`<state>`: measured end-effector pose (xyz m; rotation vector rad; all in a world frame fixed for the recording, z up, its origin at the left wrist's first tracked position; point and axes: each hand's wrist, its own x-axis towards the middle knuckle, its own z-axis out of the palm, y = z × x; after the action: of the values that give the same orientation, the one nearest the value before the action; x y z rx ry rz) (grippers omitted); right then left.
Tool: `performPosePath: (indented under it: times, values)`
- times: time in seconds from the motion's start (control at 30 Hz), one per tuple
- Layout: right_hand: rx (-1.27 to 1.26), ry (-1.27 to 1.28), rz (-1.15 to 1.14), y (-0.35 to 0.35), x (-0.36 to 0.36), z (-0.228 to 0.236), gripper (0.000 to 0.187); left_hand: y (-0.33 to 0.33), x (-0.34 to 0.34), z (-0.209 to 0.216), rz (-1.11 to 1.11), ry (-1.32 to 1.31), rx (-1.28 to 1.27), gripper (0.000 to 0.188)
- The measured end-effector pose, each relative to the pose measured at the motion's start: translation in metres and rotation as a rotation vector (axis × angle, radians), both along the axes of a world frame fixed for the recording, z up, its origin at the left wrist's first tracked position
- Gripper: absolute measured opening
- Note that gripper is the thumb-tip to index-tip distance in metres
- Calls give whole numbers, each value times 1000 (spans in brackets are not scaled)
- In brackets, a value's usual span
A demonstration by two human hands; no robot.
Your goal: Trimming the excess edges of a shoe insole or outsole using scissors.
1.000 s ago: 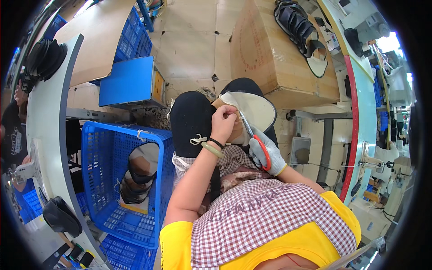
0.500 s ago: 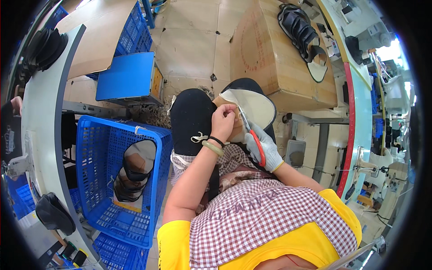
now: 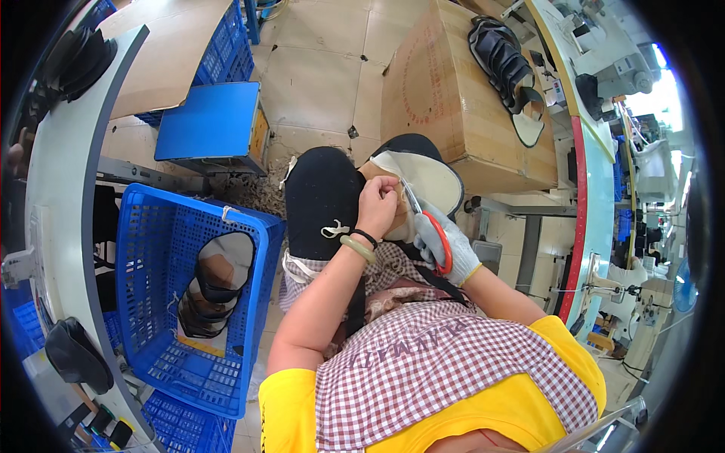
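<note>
A shoe upper (image 3: 434,183) with cream lining and a tan part lies across my right thigh. My left hand (image 3: 380,202), bare, is closed at its tan part with thumb and fingertips pinched together; what sits between them is too small to make out. In my right hand (image 3: 445,245), which wears a grey-white glove, is a pair of scissors (image 3: 441,235) with red handles. Their metal blades point away from me and lie against the upper, right beside my left fingertips. The exact spot between the blades is hidden.
To my left stands a blue plastic basket (image 3: 260,302) holding several black shoe uppers (image 3: 225,266). A cardboard box (image 3: 430,98) at the far right carries a row of black uppers (image 3: 502,60). Worktables (image 3: 64,196) flank both sides; a blue-topped stool (image 3: 208,121) stands ahead.
My gloved right hand and the scissor handles have shifted slightly right. My left hand keeps its pinch at nearly the same spot. The whole view has moved a little.
</note>
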<state>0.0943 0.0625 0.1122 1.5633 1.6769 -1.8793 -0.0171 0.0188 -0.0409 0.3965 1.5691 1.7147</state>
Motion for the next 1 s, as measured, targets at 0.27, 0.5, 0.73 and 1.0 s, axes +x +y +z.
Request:
performPosePath:
  times: [0.27, 0.5, 0.73, 1.0]
  values:
    - [-4, 261, -1, 7, 27, -37, 55, -1, -5, 27, 23, -258, -8, 18]
    - [-68, 66, 135, 17, 23, -3, 55, 7, -15, 32, 57, -379, -107, 20]
    - [-137, 72, 55, 10, 25, 9, 53, 18, -8, 19, 137, -157, -169, 15]
    - [-100, 74, -10, 7, 12, 7, 46, 18, -7, 24, 87, -91, -206, 16]
